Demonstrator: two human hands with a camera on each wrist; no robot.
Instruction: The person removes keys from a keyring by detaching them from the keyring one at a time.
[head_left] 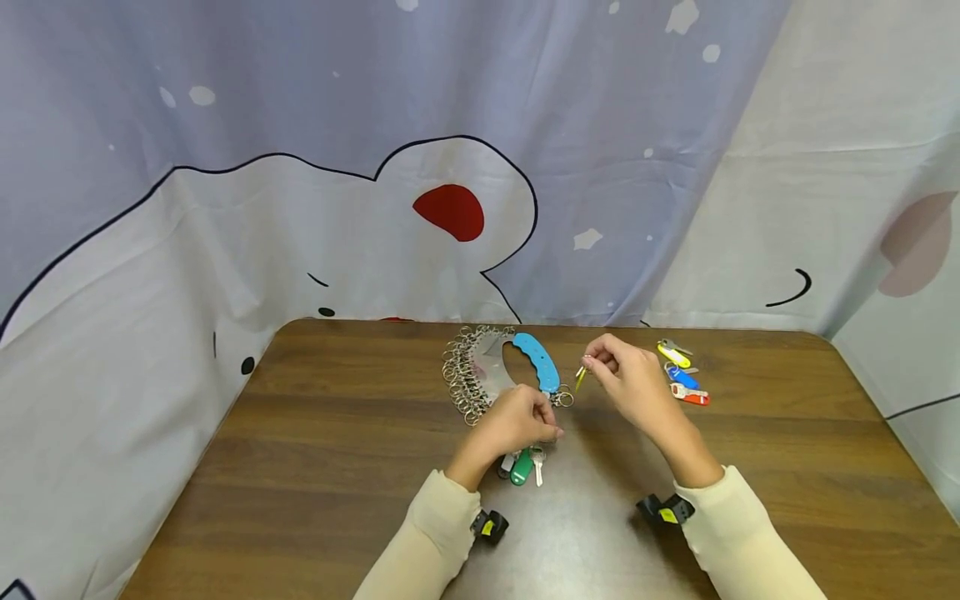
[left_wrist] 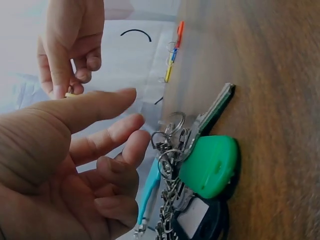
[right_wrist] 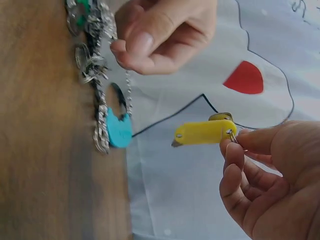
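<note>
My right hand [head_left: 630,379] pinches the small metal ring of a yellow key tag [right_wrist: 205,132] between thumb and fingertips. The tag hangs above the table with a key showing behind it. To its left, my left hand [head_left: 517,421] hovers with loosely bent fingers and nothing between them. Behind and below the left hand lies a large curved key holder, with a flat metal plate [head_left: 491,367], a blue handle [head_left: 538,362] and many small rings along its outer edge. A green key tag [left_wrist: 210,165], a key [left_wrist: 212,115] and a black tag [left_wrist: 202,220] sit at its near end.
On the wooden table [head_left: 315,467], right of my right hand, lie a yellow key tag [head_left: 672,355], a blue key tag [head_left: 682,377] and a red key tag [head_left: 693,397], with keys. A printed curtain [head_left: 337,233] hangs behind the far table edge.
</note>
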